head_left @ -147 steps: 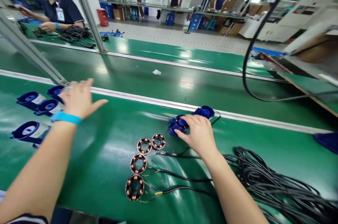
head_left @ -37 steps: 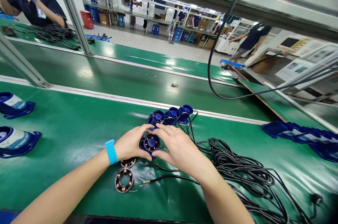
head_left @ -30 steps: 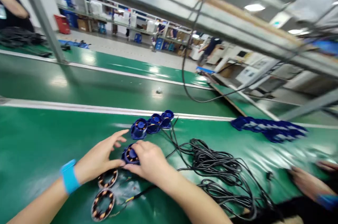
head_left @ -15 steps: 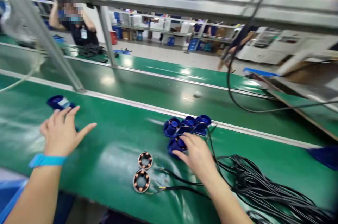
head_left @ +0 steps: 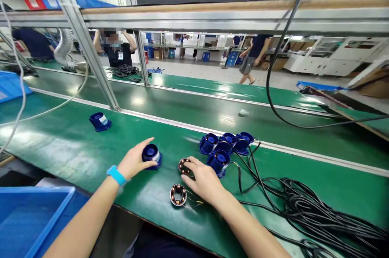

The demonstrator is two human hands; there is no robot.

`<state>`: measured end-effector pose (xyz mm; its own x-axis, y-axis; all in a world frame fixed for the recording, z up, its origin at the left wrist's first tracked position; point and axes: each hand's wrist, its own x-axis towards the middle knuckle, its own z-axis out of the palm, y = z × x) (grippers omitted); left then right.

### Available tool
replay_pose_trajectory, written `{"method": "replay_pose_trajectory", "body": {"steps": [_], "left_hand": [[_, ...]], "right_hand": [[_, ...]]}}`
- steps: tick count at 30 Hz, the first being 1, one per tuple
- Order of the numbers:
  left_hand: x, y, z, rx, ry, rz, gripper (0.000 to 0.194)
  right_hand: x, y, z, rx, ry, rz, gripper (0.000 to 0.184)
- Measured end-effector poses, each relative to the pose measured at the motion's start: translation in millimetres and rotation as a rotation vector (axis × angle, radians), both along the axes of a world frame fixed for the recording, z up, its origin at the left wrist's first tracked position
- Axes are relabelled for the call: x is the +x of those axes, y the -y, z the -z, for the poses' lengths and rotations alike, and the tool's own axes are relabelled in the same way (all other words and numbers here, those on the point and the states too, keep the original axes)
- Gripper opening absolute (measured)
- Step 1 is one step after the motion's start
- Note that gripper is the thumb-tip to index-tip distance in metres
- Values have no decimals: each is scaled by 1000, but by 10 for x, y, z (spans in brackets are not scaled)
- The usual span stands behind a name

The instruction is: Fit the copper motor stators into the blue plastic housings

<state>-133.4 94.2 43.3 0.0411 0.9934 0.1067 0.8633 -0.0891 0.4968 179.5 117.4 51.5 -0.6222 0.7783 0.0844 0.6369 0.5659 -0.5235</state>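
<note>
My left hand (head_left: 135, 161), with a light-blue wristband, is closed around a dark blue round plastic housing (head_left: 151, 153) that has a white label, low over the green bench (head_left: 91, 156). My right hand (head_left: 200, 177) has its thumb and fingers closed on the upper of two motor stators (head_left: 183, 165), a ring with copper windings. Just nearer to me lies the second stator (head_left: 178, 204), untouched. Beyond my right hand several blue housings stand in a cluster, the closest being one housing (head_left: 218, 161) with wires leading out.
A single blue housing (head_left: 100, 122) stands at the left. Black cables (head_left: 316, 209) are heaped on the right. A blue bin (head_left: 36, 217) sits at lower left. An upright metal post (head_left: 91, 55) and a hanging black cable (head_left: 269, 75) rise near the bench. People (head_left: 118, 53) are across the line.
My left hand has come right and closed on a blue housing, now away from the lone one. My right hand has left the housing cluster for the upper stator. The view has shifted.
</note>
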Motion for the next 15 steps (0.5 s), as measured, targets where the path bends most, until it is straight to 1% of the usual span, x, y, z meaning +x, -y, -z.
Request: {"method": "replay_pose_trajectory", "body": {"steps": [1, 3, 4, 5, 6, 7, 9, 10, 11, 12, 14, 15], "left_hand": [[226, -42, -4, -14, 62, 11, 99], [613, -105, -16, -37, 178, 52, 113], [766, -128, -19, -50, 231, 92, 119], [892, -147, -19, -61, 276, 138, 123], [993, -165, -16, -74, 314, 185, 127], [1075, -181, -9, -88, 340, 223, 130], [1195, -214, 11, -107, 360, 277, 133], [1241, -230, 23, -114, 360, 302, 135], [1279, -243, 38, -118, 356, 328, 136], [1308, -253, 54, -118, 350, 354, 136], [1323, -258, 91, -106, 331, 393, 134], [1297, -253, 108, -98, 322, 406, 134]], "right_hand": [[49, -11, -42, 104, -64, 19, 34], [146, -4, -165, 372, -254, 22, 31], [178, 4, -239, 465, -329, 7, 32], [194, 9, -316, 490, -381, -19, 32], [195, 8, -392, 439, -384, -33, 33], [186, 0, -466, 325, -326, -29, 34], [162, -30, -593, 96, -64, 32, 45], [156, -49, -638, 22, 88, 39, 48], [157, -67, -666, -1, 213, 15, 48], [164, -81, -671, 17, 296, -27, 47], [186, -92, -602, 83, 363, -99, 53], [194, -88, -529, 102, 357, -99, 62]]}}
